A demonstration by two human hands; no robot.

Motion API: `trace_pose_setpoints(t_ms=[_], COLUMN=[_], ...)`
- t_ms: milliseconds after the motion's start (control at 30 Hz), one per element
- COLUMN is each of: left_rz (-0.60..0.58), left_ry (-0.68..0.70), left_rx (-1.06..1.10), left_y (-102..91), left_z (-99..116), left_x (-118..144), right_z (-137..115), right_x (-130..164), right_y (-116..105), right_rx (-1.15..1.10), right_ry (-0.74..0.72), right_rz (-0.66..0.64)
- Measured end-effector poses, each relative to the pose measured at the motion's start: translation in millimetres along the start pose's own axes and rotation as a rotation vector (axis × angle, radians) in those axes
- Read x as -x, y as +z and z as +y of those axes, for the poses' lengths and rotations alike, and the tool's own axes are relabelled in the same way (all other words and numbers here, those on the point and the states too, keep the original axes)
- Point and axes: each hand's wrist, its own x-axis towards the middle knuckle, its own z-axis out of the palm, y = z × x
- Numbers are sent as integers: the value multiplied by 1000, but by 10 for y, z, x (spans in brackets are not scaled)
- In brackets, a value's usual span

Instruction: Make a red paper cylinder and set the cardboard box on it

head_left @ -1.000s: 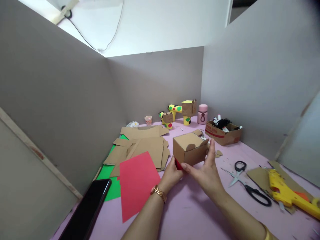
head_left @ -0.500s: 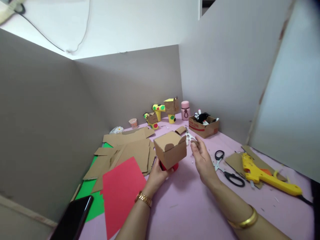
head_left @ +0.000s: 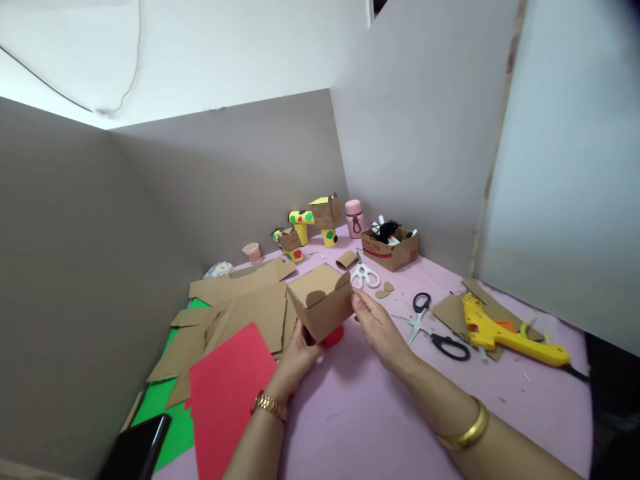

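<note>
A small cardboard box [head_left: 327, 313] with two rounded ear-like flaps on its upper edge is tilted above the table. A red rounded part [head_left: 333, 336] shows beneath it, mostly hidden. My left hand [head_left: 297, 357] is closed under the box, around its lower side and the red part. At the box's right edge, the thumb and fingers of my right hand [head_left: 377, 327] grip near one ear. Just beyond that hand lie two small rounded cardboard pieces [head_left: 385, 291] and white-handled scissors [head_left: 367, 275].
Black-handled scissors [head_left: 425, 327] and a yellow glue gun [head_left: 515, 337] lie at right. Cardboard sheets [head_left: 255, 313], red paper [head_left: 225, 380] and a phone [head_left: 135, 447] occupy the left. Behind stand yellow cardboard animals [head_left: 303, 218], a pink flask [head_left: 355, 220] and a marker box [head_left: 393, 255].
My right hand has moved left onto the box's edge. The small rounded cardboard pieces beside the white scissors are now uncovered. The whole view has shifted slightly.
</note>
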Motion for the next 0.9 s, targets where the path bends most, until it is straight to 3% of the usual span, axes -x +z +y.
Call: trace_pose_setpoints(t_ms=[500, 900], left_rz=[49, 31], left_ry=[10, 7], left_rx=[-46, -11], left_y=[25, -9], left_z=[64, 7], left_x=[39, 19], right_z=[42, 44], right_x=[30, -31], right_y=[82, -41], right_rx=[35, 88], right_ry=[-46, 15], right_rz=[-30, 37])
